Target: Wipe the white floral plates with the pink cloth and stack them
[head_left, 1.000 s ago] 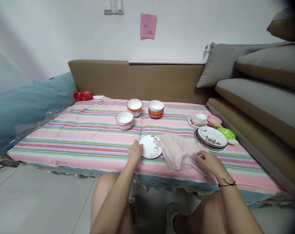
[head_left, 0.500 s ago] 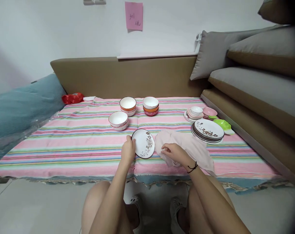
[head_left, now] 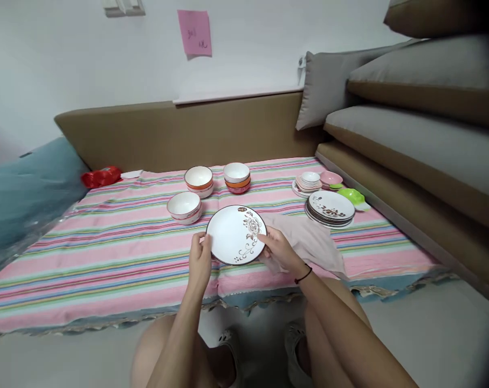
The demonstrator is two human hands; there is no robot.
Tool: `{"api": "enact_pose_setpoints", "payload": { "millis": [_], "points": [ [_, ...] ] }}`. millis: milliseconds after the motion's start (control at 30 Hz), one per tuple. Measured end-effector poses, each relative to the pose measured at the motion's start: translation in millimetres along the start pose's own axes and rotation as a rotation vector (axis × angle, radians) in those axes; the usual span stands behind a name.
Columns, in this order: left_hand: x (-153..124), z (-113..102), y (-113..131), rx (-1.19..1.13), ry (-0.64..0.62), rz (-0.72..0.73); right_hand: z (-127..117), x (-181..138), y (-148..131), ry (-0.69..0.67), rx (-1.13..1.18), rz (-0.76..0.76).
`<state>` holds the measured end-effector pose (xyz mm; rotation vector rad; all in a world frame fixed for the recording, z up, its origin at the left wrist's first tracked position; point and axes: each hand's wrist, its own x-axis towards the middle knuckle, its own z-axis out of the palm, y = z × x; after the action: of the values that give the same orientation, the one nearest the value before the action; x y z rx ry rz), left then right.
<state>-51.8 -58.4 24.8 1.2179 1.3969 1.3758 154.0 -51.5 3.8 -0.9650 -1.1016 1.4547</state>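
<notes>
A white plate with a brown flower pattern (head_left: 235, 235) is lifted and tilted toward me above the striped cloth (head_left: 118, 253). My left hand (head_left: 199, 260) grips its left rim. My right hand (head_left: 280, 249) holds its right rim, fingers curled on the edge. A pale pink rag (head_left: 309, 242) lies crumpled on the cloth just under and right of my right hand.
A stack of matching plates (head_left: 330, 208) sits to the right, with small saucers (head_left: 308, 182), a pink dish (head_left: 331, 178) and a green dish (head_left: 351, 196) behind it. Three groups of bowls (head_left: 184, 207) (head_left: 198, 180) (head_left: 236, 178) stand further back. Sofa cushions (head_left: 410, 134) rise at right.
The plate has come up off the cloth and tilted toward me. My right hand left the rag and took the plate's right edge. The view shifted left.
</notes>
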Motion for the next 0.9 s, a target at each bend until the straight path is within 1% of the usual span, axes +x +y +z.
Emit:
{"api": "enact_pose_setpoints", "payload": {
  "millis": [100,167,267,367,467,533,633,733,800,900],
  "points": [
    [-2.2,5.9,5.6,-0.09,-0.108,0.05,-17.6,2.5,-8.2,0.17,0.07,-0.082],
    [-3.8,6.6,8.9,-0.074,-0.121,0.088,-35.8,4.6,-15.0,0.309,0.093,-0.128],
    [-3.9,5.7,10.1,-0.026,-0.101,0.061,-69.9,6.4,-24.5,0.538,0.133,-0.192],
    [-1.2,5.9,8.3,-0.04,-0.118,0.008,-109.0,5.4,-30.0,0.759,0.153,-0.225],
    [0.2,9.5,5.2,-0.023,-0.158,0.03,-147.3,1.4,-31.4,0.945,0.167,-0.202],
    [-0.6,14.1,1.9,0.04,-0.205,0.071,-169.1,-2.6,-31.5,1.039,0.171,-0.186],
    [-3.1,24.0,-5.8,0.292,-0.256,0.205,-192.4,-8.8,-31.3,1.126,0.172,-0.17],
    [-5.1,35.7,-15.2,0.612,-0.313,0.451,-204.1,-12.7,-29.9,1.161,0.172,-0.148],
    [-5.8,43.4,-20.7,0.766,-0.409,0.597,-206.8,-13.3,-28.0,1.162,0.175,-0.134],
    [-6.3,53.1,-27.0,0.961,-0.575,0.713,-206.3,-11.8,-24.5,1.151,0.188,-0.124]
  ]
}}
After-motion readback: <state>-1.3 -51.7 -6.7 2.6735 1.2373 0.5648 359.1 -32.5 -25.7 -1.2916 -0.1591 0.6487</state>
